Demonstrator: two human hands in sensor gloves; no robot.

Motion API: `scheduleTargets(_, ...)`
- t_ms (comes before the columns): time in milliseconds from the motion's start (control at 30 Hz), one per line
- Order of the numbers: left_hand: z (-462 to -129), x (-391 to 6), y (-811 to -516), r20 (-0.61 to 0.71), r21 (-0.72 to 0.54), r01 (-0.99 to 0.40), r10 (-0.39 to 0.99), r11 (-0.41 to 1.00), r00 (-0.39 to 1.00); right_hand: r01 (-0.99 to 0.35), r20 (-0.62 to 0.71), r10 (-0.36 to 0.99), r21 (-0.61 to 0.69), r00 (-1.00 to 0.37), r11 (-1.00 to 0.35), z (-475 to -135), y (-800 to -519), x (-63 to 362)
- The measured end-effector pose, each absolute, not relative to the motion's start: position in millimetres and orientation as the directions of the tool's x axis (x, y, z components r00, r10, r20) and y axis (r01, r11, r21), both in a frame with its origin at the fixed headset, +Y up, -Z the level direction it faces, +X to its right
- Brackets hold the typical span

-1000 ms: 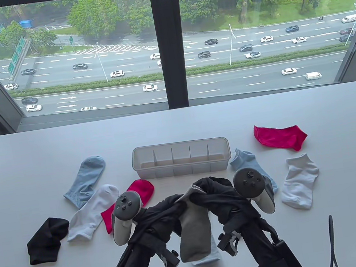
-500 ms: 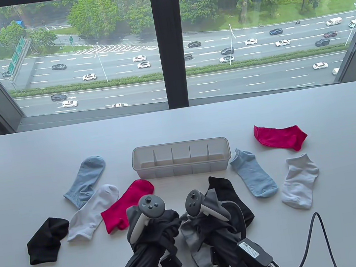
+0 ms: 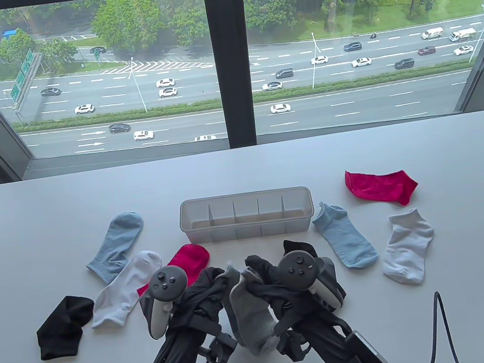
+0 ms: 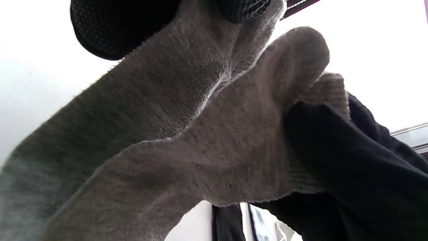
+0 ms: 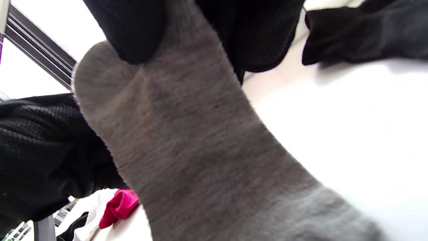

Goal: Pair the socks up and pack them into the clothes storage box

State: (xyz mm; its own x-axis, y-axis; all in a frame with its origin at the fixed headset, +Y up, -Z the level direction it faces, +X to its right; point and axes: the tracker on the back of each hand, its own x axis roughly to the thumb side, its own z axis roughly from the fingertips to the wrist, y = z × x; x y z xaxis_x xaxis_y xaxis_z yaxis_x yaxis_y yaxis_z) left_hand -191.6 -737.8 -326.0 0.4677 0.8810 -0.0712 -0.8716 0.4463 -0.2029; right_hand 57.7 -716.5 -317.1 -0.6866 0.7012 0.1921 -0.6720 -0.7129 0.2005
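Both gloved hands meet low in the table view, lifting a pair of grey socks (image 3: 253, 321) that hangs between them above the table. My left hand (image 3: 212, 284) pinches the cuff end from the left, my right hand (image 3: 260, 272) from the right. In the left wrist view two grey sock (image 4: 187, 140) layers lie together under my fingertips (image 4: 113, 30). The right wrist view shows the grey sock (image 5: 200, 150) pinched by my fingers (image 5: 133, 33). The divided storage box (image 3: 248, 230) stands empty just beyond the hands.
Left of the hands lie a black sock (image 3: 63, 326), a white sock (image 3: 126, 289), a red sock (image 3: 192, 256) and a light blue sock (image 3: 117, 243). Another black sock (image 3: 299, 243) sits under my right hand; light blue (image 3: 346, 238), white (image 3: 408, 247) and red (image 3: 381, 188) socks lie to the right. A cable (image 3: 440, 324) trails at the front right.
The hands dropped low and close together over the grey socks, then rose a little and spread apart; the grey pair now hangs between them.
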Motion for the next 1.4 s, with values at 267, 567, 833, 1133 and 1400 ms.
scheduleTargets(267, -324.5, -183.4, -714.9, 0.127, -0.446, -0.831, 0.943, 0.332, 0.308, -0.743, 0.311, 0.794, 0.293, -0.522, -0.603, -316.8, -690.2, 61.3)
scheduleTargets(567, -312.3, -163.0, -706.2, 0.177, -0.544, -0.795, 0.963, 0.269, 0.205, -0.785, 0.306, 0.767, 0.088, -0.564, -0.613, -304.9, -683.9, 60.0)
scheduleTargets(833, -307.9, -163.9, -687.1, 0.316, -0.468, -0.715, 0.854, 0.52, 0.414, -0.644, 0.379, 0.751, 0.388, -0.54, -0.659, -316.1, -684.3, 64.6)
scheduleTargets(1133, -307.9, -168.4, -676.0, 0.354, -0.307, -0.612, 0.684, 0.729, 0.638, -0.705, 0.377, 0.75, 0.281, -0.544, -0.652, -314.7, -682.5, 65.0)
scheduleTargets(1400, -324.5, -175.9, -720.5, 0.07, -0.569, -0.651, 0.819, 0.501, 0.569, -0.597, 0.289, 0.658, 0.278, -0.695, -0.753, -320.2, -704.2, 54.9)
